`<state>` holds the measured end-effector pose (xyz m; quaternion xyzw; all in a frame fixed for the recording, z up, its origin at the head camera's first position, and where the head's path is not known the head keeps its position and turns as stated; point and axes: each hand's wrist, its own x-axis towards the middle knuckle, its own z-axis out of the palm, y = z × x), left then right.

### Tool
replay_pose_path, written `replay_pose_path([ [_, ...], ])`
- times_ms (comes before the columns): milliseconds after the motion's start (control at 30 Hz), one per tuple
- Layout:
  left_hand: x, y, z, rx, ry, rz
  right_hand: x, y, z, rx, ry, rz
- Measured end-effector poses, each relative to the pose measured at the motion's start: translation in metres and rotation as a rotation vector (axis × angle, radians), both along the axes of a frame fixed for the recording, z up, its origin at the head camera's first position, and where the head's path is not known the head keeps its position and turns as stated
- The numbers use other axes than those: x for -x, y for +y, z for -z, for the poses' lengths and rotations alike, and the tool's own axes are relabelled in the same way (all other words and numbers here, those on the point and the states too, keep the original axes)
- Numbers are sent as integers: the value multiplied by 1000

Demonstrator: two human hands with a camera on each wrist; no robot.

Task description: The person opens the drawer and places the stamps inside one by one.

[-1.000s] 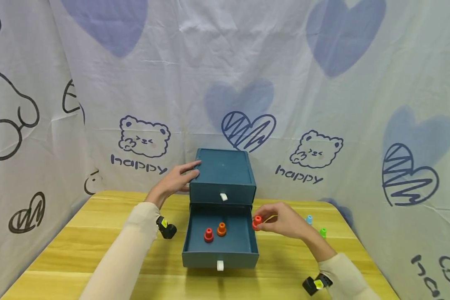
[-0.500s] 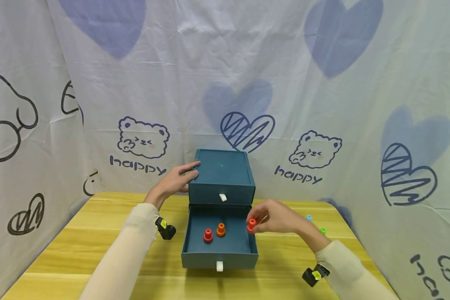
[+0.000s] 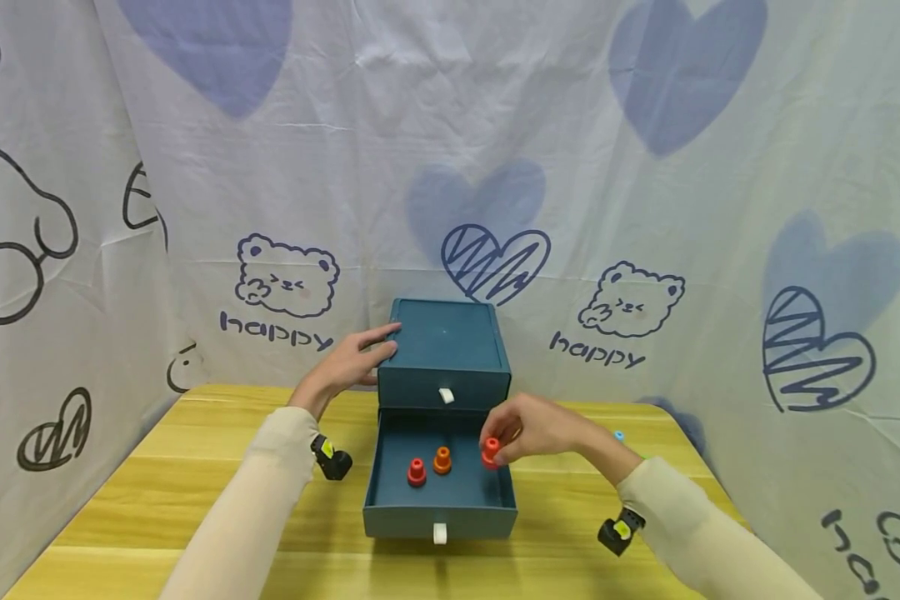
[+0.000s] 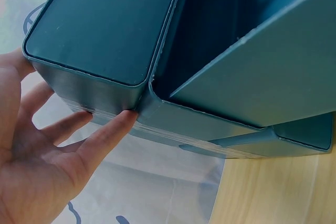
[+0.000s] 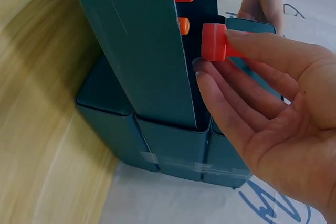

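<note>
A dark teal drawer unit stands on the table, with its middle drawer pulled out. My left hand rests against the unit's left side, fingers extended; the left wrist view shows fingertips touching the side wall. Between thumb and fingers, my right hand pinches a red stepped plastic peg, wide at one end. It is held over the drawer's right part, seen tilted sideways in the right wrist view. Inside the drawer, a second red peg and an orange peg stand upright.
On the wooden table, a light blue peg shows behind my right forearm. A sliver of green lies at the sleeve's edge. White handles stick out from the drawer fronts. A printed white cloth hangs behind the table.
My right hand has carried the red peg leftward, from beside the drawer's right wall to over its inside. The left hand has stayed on the unit's side.
</note>
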<state>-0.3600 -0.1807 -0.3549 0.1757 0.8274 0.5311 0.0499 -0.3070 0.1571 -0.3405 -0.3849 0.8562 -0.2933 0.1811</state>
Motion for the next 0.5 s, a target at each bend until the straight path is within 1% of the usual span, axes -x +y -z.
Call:
replay_pose_path([
  [267, 0, 0, -1, 0, -4, 1, 7, -9, -2, -50, -17, -33],
  [500, -1, 0, -1, 3, -3, -2, 11, -18, 3, -92, -30, -53],
])
